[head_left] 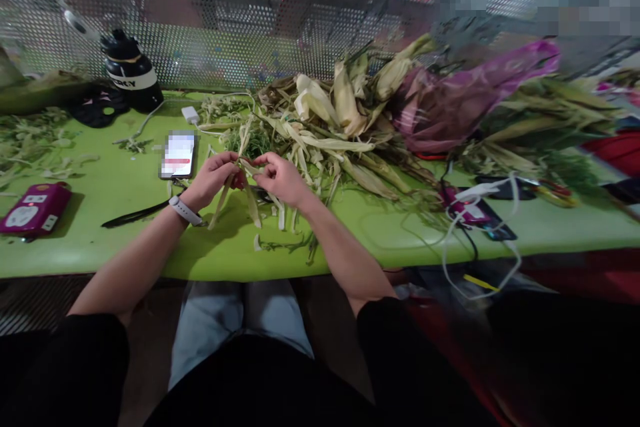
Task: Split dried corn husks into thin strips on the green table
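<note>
Strips of pale corn husk (251, 199) hang between my two hands, with a twisted end standing up above the fingertips. My left hand (216, 175), below which a white wristband sits, is closed on the strips in a pinch. From the other side my right hand (281, 178) pinches the same bunch with thumb and forefinger, close to the left fingertips. Something small and reddish shows behind the left fingers, too hidden to name. Behind the hands lie a tuft of green sprigs (255, 141) and a heap of dry corn husks (345, 142).
A phone (179, 154) and a black strap (134, 215) lie left of my hands. Further left are a dark bottle (131, 73) and a purple power socket (36, 210). Rightward sit a purple plastic bag (440, 110), a white cable (449, 250) and scissors (555, 193). Perforated metal (225, 27) backs the green table.
</note>
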`<state>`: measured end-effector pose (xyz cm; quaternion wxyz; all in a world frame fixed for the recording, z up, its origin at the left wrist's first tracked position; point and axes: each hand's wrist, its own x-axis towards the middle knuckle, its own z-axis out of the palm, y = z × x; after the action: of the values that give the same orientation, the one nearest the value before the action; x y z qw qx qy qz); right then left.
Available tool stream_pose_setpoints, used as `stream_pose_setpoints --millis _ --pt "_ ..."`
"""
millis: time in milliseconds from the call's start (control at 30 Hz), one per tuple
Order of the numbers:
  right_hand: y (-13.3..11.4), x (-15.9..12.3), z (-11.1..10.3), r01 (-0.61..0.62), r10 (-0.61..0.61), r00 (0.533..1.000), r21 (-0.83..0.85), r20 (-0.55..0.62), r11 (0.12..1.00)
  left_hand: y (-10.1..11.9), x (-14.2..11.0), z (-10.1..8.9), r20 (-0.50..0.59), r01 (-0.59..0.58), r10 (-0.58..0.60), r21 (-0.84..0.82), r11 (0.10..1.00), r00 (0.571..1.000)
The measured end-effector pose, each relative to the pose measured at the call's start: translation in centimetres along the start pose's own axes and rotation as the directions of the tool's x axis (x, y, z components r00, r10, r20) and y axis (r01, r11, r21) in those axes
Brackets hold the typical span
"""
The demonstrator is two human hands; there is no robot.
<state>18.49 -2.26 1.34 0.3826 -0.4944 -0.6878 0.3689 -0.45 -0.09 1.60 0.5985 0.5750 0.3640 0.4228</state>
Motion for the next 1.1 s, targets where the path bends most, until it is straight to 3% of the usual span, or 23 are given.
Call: stream_pose_setpoints --millis 167,267,333,400,533,633,733,900,1000,1100 --pt "-0.9 -0.9 0.6 0.092 -0.093 0.996 0.029 0.002 0.995 -0.2 0.3 -0.2 -0.103 0.007 -0.016 -0.082 0.997 0.995" --pt "-1.5 -1.4 0.9 0.145 -0.141 0.982 -0.018 0.123 0.989 -0.3 0.3 -0.2 -0.115 0.001 -0.024 -0.196 0.981 0.993" --pt "-1.7 -1.5 0.9 0.165 -0.153 0.961 -0.036 0.231 0.986 -0.3 0.3 -0.1 -0.096 -0.007 -0.013 -0.202 0.979 0.995" --pt "-1.6 -1.5 0.9 0.138 -0.135 0.956 0.008 0.261 0.990 -0.4 0.2 0.0 -0.082 -0.039 0.026 -0.167 0.985 0.996" --pt "-0.7 -1.0 0.8 0.011 -0.027 0.986 0.093 0.164 0.996 -0.6 0.2 0.1 -0.091 -0.075 0.065 -0.104 0.992 0.994" --pt "0.0 -0.6 1.0 0.075 -0.071 0.997 -0.108 0.042 0.991 -0.5 0.2 0.0 -0.111 -0.040 0.031 -0.084 0.996 0.993" --pt "0.2 -0.5 1.5 0.136 -0.183 0.978 -0.362 -0.097 0.922 -0.2 0.2 0.0 -0.160 0.006 -0.020 -0.087 0.996 0.987" --pt "0.2 -0.5 2.1 0.138 -0.233 0.967 -0.561 -0.101 0.816 -0.1 -0.1 0.3 -0.162 0.042 -0.050 -0.047 0.998 0.986" --pt "0.4 -0.5 2.1 0.142 -0.254 0.960 -0.570 -0.121 0.810 -0.1 -0.2 0.5 -0.145 0.042 -0.042 -0.004 0.999 0.988" --pt "0.6 -0.3 1.9 0.094 -0.149 0.980 -0.353 -0.131 0.931 -0.2 -0.1 0.4 -0.149 0.029 -0.023 0.039 0.999 0.989"
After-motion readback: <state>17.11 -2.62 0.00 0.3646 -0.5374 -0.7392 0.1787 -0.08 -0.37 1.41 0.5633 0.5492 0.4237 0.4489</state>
